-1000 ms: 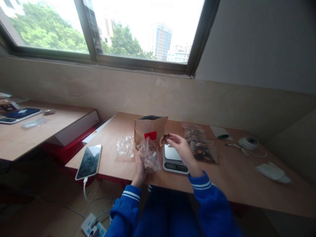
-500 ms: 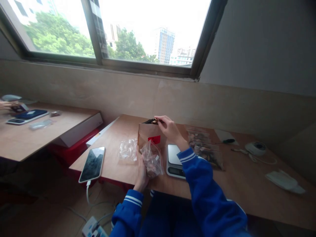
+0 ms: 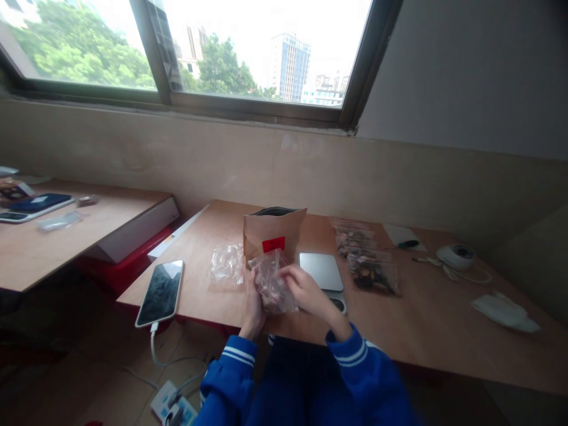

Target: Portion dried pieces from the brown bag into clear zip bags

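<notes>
Withdrawing from the brown paper pouch [image 3: 273,235], right hand [image 3: 306,290] is joining left hand [image 3: 254,305], both pinching the light, crinkly clear plastic bag [image 3: 275,284] near its top.

Brown kraft paper bag [image 3: 273,234] with a red label and black lining at its open mouth; clear plastic pouch [image 3: 274,284] showing pinkish-brown contents; silver scale [image 3: 322,271] at its 3 o'clock; blue sleeves [image 3: 350,355] with white stripes at the cuffs; black-screened phone [image 3: 160,291] at 9 o'clock on the tan wooden table [image 3: 426,331]
</notes>
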The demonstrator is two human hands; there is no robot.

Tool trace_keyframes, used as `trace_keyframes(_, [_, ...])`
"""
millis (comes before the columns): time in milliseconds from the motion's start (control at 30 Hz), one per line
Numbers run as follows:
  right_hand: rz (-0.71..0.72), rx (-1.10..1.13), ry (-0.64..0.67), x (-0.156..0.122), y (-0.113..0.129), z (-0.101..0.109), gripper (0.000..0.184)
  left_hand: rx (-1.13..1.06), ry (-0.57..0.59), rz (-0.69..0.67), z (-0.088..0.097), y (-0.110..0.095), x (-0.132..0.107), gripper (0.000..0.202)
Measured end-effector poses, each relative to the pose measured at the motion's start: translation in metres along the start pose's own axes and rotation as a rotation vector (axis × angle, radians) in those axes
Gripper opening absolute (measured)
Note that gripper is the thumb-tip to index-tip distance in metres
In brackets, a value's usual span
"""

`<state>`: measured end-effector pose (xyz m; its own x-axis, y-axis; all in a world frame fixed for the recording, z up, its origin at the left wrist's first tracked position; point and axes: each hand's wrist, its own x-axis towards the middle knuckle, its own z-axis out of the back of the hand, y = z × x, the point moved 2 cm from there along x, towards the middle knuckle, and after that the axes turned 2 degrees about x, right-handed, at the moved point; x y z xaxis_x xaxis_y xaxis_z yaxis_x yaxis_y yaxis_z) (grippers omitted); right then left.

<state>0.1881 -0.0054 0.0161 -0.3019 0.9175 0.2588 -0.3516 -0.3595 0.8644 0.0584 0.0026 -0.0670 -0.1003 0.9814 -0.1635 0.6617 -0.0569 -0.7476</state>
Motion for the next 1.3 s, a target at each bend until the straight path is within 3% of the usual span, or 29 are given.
trace_keyframes(67, [-0.021, 0.006, 0.147, -0.009, -0.011, -0.009, 0.030, 0.021, -0.051, -0.070, -0.002, -0.002, -0.002, 0.048])
trace_keyframes(167, [-0.068, 0.048, 0.299, -0.013, -0.016, -0.011, 0.027, 0.093, -0.004, -0.045, -0.005, -0.002, -0.006, 0.045])
trace_keyframes(467, [0.020, -0.023, 0.422, -0.014, -0.016, -0.018, 0.037, 0.299, -0.064, -0.138, 0.006, 0.007, 0.000, 0.036])
trace_keyframes(600, [0.015, 0.014, 0.363, -0.015, -0.013, -0.014, 0.035, 0.163, -0.042, -0.090, 0.002, 0.006, 0.000, 0.040])
trace_keyframes(700, [0.033, 0.115, 0.231, -0.011, -0.012, -0.004, 0.055, 0.064, -0.024, -0.011, 0.000, 0.005, -0.001, 0.047])
trace_keyframes(767, [0.023, 0.187, 0.217, -0.009, -0.015, 0.002, 0.060, 0.043, 0.006, 0.038, -0.001, 0.004, -0.002, 0.050])
trace_keyframes(1000, [-0.133, 0.224, 0.051, 0.003, -0.037, 0.016, 0.035, 0.040, 0.206, 0.092, -0.006, -0.001, -0.009, 0.046])
trace_keyframes(1167, [-0.171, 0.248, 0.104, 0.008, -0.041, 0.022, 0.030, 0.041, 0.286, 0.089, -0.008, -0.003, -0.014, 0.057])
trace_keyframes(1300, [-0.200, 0.242, 0.179, 0.007, -0.035, 0.023, 0.031, 0.109, 0.231, 0.065, -0.004, 0.001, -0.011, 0.058])
